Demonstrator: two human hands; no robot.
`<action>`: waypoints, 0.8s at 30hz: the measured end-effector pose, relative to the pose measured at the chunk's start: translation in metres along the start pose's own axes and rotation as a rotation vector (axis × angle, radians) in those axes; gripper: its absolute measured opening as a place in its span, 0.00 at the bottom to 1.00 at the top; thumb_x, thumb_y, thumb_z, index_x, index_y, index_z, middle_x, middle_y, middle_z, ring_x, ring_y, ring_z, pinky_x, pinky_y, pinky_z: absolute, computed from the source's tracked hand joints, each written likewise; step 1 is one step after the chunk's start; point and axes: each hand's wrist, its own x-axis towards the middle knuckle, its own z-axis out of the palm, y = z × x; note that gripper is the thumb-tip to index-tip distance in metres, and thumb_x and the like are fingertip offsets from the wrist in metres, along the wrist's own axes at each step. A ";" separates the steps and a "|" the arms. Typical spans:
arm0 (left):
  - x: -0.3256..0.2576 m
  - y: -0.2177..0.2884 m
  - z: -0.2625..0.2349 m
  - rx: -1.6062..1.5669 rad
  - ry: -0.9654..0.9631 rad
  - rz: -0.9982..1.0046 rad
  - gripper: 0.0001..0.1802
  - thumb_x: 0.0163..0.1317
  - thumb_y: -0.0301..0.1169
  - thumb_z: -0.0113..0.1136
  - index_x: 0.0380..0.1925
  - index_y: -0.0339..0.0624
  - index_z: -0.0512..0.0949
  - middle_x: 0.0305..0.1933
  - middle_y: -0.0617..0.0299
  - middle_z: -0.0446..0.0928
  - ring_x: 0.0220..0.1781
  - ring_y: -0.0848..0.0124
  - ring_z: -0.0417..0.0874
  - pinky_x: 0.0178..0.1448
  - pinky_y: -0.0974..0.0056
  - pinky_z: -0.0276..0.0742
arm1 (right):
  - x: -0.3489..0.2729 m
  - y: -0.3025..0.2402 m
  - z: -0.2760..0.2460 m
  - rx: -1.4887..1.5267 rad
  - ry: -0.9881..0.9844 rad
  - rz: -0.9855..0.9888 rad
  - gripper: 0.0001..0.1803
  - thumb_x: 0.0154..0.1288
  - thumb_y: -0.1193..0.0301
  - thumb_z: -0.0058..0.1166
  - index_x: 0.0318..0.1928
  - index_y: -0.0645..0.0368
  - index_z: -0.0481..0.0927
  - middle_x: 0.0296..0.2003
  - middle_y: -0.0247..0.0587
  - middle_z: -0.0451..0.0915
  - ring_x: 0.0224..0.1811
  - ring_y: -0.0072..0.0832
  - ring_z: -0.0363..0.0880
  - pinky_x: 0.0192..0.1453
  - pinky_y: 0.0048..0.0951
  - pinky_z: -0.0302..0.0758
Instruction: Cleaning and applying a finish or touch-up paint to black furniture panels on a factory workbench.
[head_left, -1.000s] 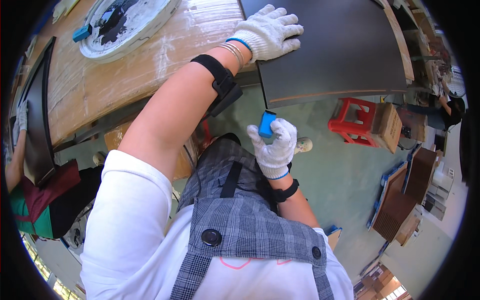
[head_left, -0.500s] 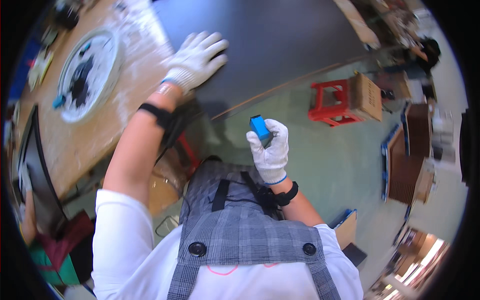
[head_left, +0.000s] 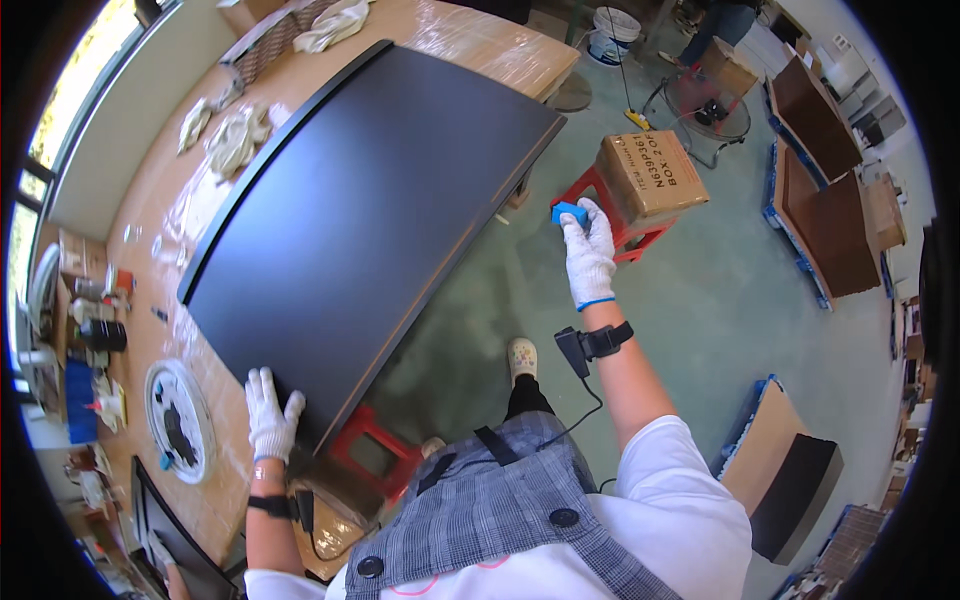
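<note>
A large black panel (head_left: 370, 190) lies flat on a wooden workbench (head_left: 480, 40) wrapped in clear film. My left hand (head_left: 270, 415), in a white glove, rests flat with spread fingers on the panel's near corner. My right hand (head_left: 588, 250), also gloved, is stretched out over the green floor and grips a small blue block (head_left: 568, 212). It hovers beside the panel's right edge, close to a red stool (head_left: 625, 225). A black band sits on each wrist.
A cardboard box (head_left: 650, 175) sits on the red stool. A second red stool (head_left: 370, 440) stands under the panel's near corner. A round white dish (head_left: 180, 420) and bottles lie at the bench's left. Brown and black boards (head_left: 820, 200) lean at right. A fan (head_left: 715, 105) stands beyond.
The view has swung so the whole panel shows. My right hand has moved away from my body and out toward the red stool, still holding the blue block. My left hand stays on the panel.
</note>
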 end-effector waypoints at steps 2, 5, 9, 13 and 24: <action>-0.002 0.012 -0.010 0.026 -0.124 -0.152 0.50 0.59 0.50 0.64 0.74 0.40 0.50 0.78 0.42 0.46 0.79 0.45 0.47 0.79 0.52 0.49 | 0.052 0.012 -0.001 -0.045 -0.005 -0.136 0.26 0.65 0.71 0.61 0.61 0.64 0.71 0.54 0.41 0.77 0.56 0.28 0.75 0.65 0.30 0.70; 0.010 0.044 -0.031 0.079 -0.227 -0.285 0.54 0.58 0.51 0.66 0.75 0.42 0.46 0.79 0.43 0.44 0.79 0.46 0.49 0.77 0.52 0.56 | 0.123 0.021 -0.002 -0.161 -0.006 -0.181 0.27 0.65 0.69 0.60 0.61 0.64 0.71 0.55 0.45 0.77 0.57 0.33 0.76 0.65 0.33 0.70; 0.024 0.059 -0.040 0.152 -0.339 -0.441 0.58 0.55 0.52 0.68 0.76 0.47 0.43 0.80 0.47 0.44 0.75 0.47 0.59 0.73 0.51 0.63 | 0.184 0.018 0.009 -0.334 -0.006 -0.277 0.27 0.64 0.65 0.60 0.61 0.61 0.72 0.55 0.50 0.77 0.57 0.42 0.76 0.64 0.38 0.71; 0.037 0.072 -0.050 0.246 -0.431 -0.535 0.61 0.51 0.51 0.71 0.76 0.49 0.42 0.80 0.52 0.44 0.72 0.46 0.65 0.71 0.51 0.65 | 0.215 0.031 0.017 -0.429 0.023 -0.373 0.27 0.62 0.65 0.62 0.60 0.58 0.73 0.52 0.50 0.77 0.55 0.46 0.77 0.60 0.40 0.73; 0.042 0.074 -0.050 0.215 -0.440 -0.576 0.63 0.49 0.47 0.74 0.76 0.51 0.41 0.81 0.55 0.44 0.72 0.46 0.65 0.71 0.51 0.66 | 0.192 0.023 0.023 -0.425 -0.066 -0.478 0.24 0.62 0.65 0.63 0.56 0.62 0.75 0.45 0.51 0.79 0.49 0.46 0.79 0.55 0.40 0.76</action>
